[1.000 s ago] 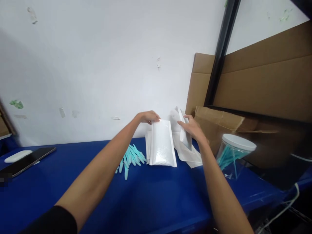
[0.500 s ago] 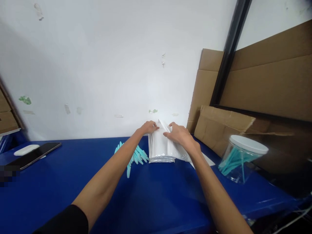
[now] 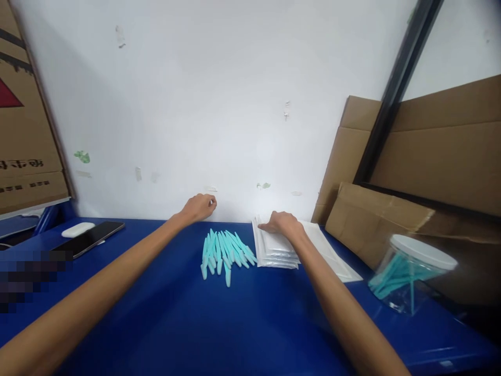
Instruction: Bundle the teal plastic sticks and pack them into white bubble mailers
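My left hand (image 3: 199, 207) is raised near the wall with its fingers curled together; whether anything small is between them is hidden. Below and to its right, a loose pile of several turquoise sticks (image 3: 223, 250) lies on the blue table (image 3: 188, 318). Beside the pile is a stack of white packets (image 3: 276, 250) with clear plastic edges. My right hand (image 3: 282, 223) rests on top of this stack, its fingertips bent down and mostly hidden. A flat white sheet or packet (image 3: 326, 253) lies right of the stack, partly behind my right forearm.
A clear jar with a white lid (image 3: 422, 252) holds more turquoise sticks at the right. Folded cardboard (image 3: 371, 214) leans behind it. On the left lie a phone (image 3: 94, 237) and a white rounded object (image 3: 78, 230). A large cardboard box (image 3: 31, 125) stands at far left.
My left hand has moved left, away from the packets. The raised white packet now lies flat under my right hand. The view has turned left, showing more of the box.
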A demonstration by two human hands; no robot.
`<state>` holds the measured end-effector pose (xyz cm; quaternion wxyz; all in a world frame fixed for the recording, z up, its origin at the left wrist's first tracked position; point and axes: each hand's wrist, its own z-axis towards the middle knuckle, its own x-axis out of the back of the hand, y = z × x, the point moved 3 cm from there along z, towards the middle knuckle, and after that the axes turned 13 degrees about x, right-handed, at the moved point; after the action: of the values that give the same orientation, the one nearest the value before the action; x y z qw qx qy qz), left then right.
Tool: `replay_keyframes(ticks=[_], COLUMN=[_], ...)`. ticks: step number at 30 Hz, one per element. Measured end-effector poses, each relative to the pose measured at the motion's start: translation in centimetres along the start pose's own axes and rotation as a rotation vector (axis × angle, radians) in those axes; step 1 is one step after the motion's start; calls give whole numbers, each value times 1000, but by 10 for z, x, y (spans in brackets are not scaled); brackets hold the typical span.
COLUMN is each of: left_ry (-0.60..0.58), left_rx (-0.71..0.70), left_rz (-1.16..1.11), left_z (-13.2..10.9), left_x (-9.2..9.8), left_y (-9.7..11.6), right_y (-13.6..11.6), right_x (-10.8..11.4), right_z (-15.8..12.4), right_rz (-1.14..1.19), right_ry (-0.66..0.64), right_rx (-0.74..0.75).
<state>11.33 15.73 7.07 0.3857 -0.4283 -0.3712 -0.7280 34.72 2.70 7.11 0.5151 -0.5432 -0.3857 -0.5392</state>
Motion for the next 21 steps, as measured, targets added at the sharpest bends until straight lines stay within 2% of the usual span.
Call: replay_keyframes(ticks=[3, 7, 12, 15, 17, 19, 21], left_ry=[21, 38, -9, -38, -72, -116, -159], left_rx=[41, 51, 30, 65, 102, 129, 149], left_rz=[19, 53, 97, 107, 110, 107, 101], left_z=[-32, -68, -84, -91, -99, -107, -113], left_x=[-7, -19, -25, -25, -27, -29, -32], left_y=[-19, -30, -29, -24, -18, -11, -4], right_y=[-2, -6, -16, -31, -48, -71, -91], right_x=[-13, -19, -16, -5, 2, 2, -8], right_z=[5, 7, 12, 5, -4, -15, -27], right_rz=[-35, -61, -106, -169, -214, -237, -231], right_ry=[-72, -107, -91, 4, 137, 246, 235], right_rx=[-52, -64, -92, -113, -18, 179, 340])
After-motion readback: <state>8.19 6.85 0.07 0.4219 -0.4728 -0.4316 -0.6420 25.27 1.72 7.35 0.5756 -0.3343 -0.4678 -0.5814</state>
